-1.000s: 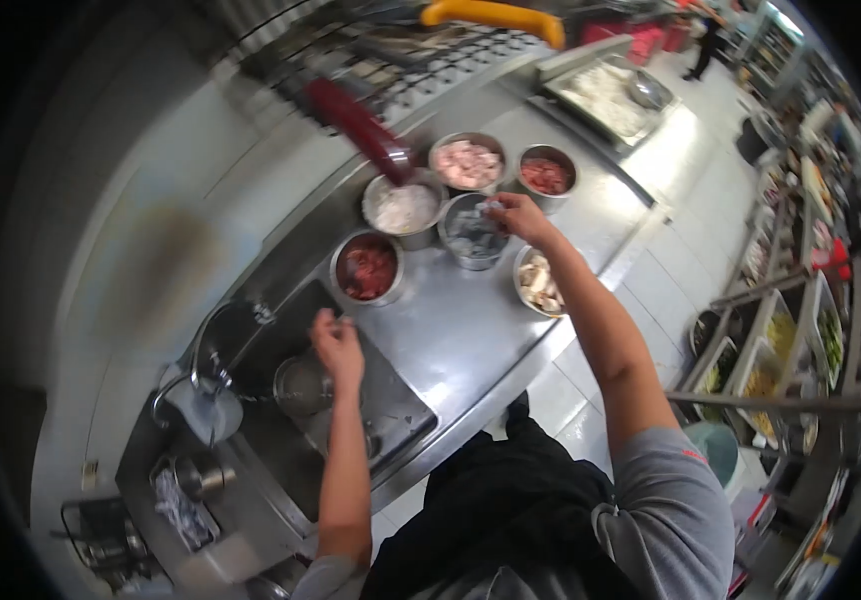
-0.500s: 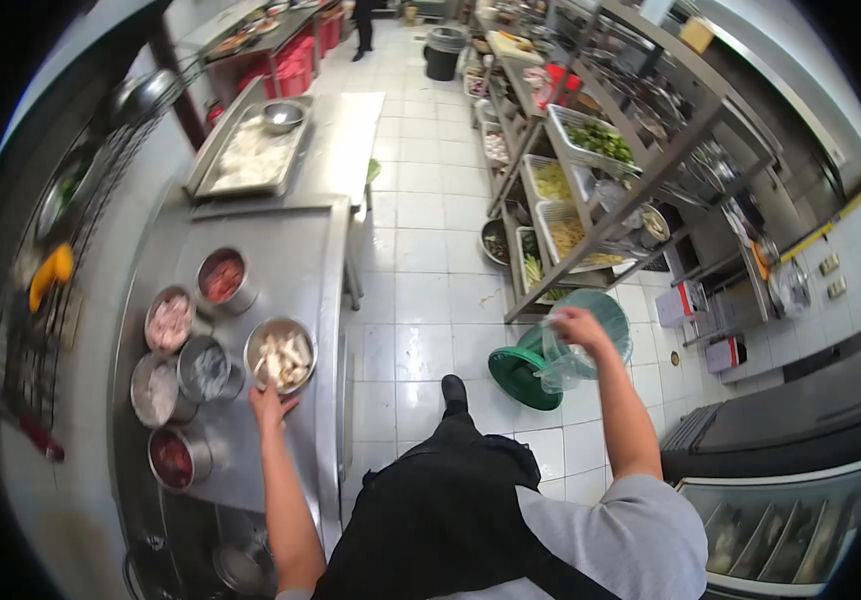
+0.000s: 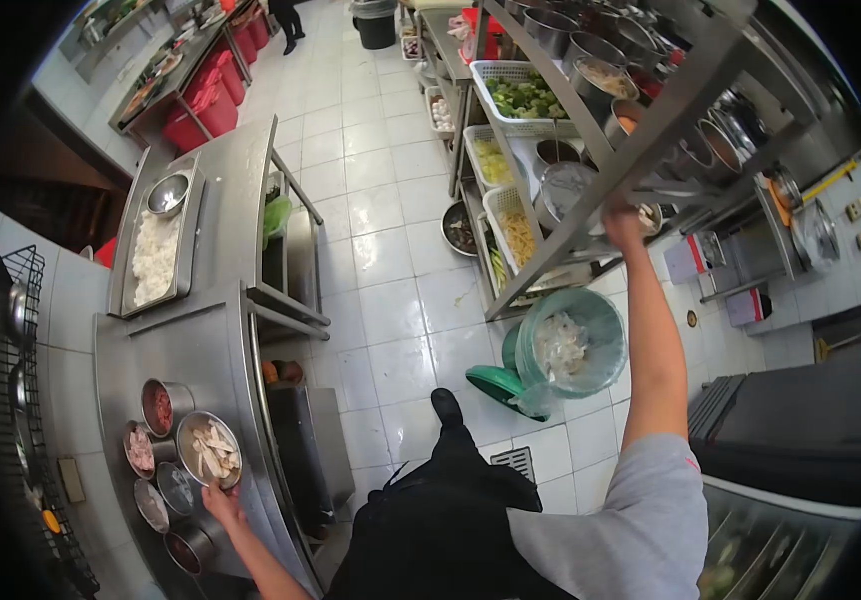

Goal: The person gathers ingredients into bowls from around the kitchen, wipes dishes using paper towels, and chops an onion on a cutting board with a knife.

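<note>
At the bench's front edge my left hand (image 3: 223, 503) grips the near rim of a metal bowl (image 3: 210, 450) that holds pale strips of food. Close around it stand several metal pots of meat, including one with red meat (image 3: 163, 408) and one with pink pieces (image 3: 141, 450). On the other side my right hand (image 3: 625, 226) reaches to the steel shelf rack (image 3: 606, 185), beside a small bowl (image 3: 650, 217) with pale contents. Its fingers are blurred and partly hidden. Below that arm is a green bin (image 3: 606, 375) with a clear liner and crumpled plastic (image 3: 561, 343) inside.
A tray of white food (image 3: 159, 245) lies on the far bench section. Baskets of broccoli (image 3: 526, 98) and yellow strips (image 3: 514, 230) fill the rack. The green lid (image 3: 504, 388) leans at the bin. A person's legs (image 3: 288, 25) show far back on the tiled floor.
My right hand has let go of the clear plastic, which lies in the bin now, and has moved up to the rack. My left hand stays at the bowl. The view has shifted.
</note>
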A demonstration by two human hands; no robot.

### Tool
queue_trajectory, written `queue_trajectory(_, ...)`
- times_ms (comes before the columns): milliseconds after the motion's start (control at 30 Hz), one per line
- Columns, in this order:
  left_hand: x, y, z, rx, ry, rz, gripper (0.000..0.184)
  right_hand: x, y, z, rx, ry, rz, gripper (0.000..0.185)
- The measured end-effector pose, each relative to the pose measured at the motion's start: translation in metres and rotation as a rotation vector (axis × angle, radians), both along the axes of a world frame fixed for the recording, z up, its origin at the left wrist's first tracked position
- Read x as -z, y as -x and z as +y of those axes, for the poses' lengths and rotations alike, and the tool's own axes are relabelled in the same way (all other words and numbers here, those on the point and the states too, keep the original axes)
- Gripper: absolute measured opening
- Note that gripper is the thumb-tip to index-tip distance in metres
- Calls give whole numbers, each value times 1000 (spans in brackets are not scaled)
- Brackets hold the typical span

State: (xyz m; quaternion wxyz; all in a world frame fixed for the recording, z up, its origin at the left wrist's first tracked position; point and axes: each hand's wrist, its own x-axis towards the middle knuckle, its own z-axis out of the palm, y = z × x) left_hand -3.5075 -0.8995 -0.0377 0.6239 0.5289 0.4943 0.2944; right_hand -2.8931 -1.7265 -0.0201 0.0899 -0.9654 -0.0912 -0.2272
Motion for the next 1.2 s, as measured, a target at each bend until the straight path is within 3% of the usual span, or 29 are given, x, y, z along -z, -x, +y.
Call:
queue_trajectory(67, -14, -22, -18, 40, 22, -19, 27, 67, -67, -24, -84, -43, -45, 38)
queue_trajectory(100, -23, -35, -31, 29, 36, -31, 27, 77, -85, -21, -135, -281, 183, 40)
queue_trajectory(133, -33, -51, -51, 20, 53, -42, 27, 78, -90, -18, -130, -316, 261, 42)
queue_trajectory(367, -39, -122, -104, 120, 93, -13, 28, 46, -59, 28, -101, -224, 516, 46)
queue_trajectory(533, -28, -158, -104, 218, 92, -2, 23, 34, -70, 38, 77, -241, 653, 47)
queue_trajectory(633, -25, -187, -103, 271, 114, -14, 20, 56, -70, 43, -231, -160, 524, 42)
queue_trajectory(733, -35, -213, -101, 311, 114, -18, 19, 14, -43, 87, -350, -157, 522, 31)
queue_trajectory(833, -40, -246, -100, 333, 110, -32, 18, 69, -69, 46, -320, -14, 866, 23)
queue_trajectory(933, -42, -284, -90, 377, 110, -62, 16, 139, -83, -26, -265, 597, 636, 21)
queue_trajectory(1033, -39, -332, -81, 425, 122, -72, 14, 62, -56, 5, -341, 178, 917, 27)
queue_trajectory(1133, -31, -383, -62, 536, 139, -102, 15, 24, -45, 30, -108, -269, 815, 43)
queue_trajectory(1167, -30, -401, -56, 578, 139, -101, 18, 17, -50, 36, 149, -430, 890, 53)
queue_trajectory(1200, -32, -418, -55, 625, 138, -93, 20, 23, -50, 33, 123, -346, 730, 51)
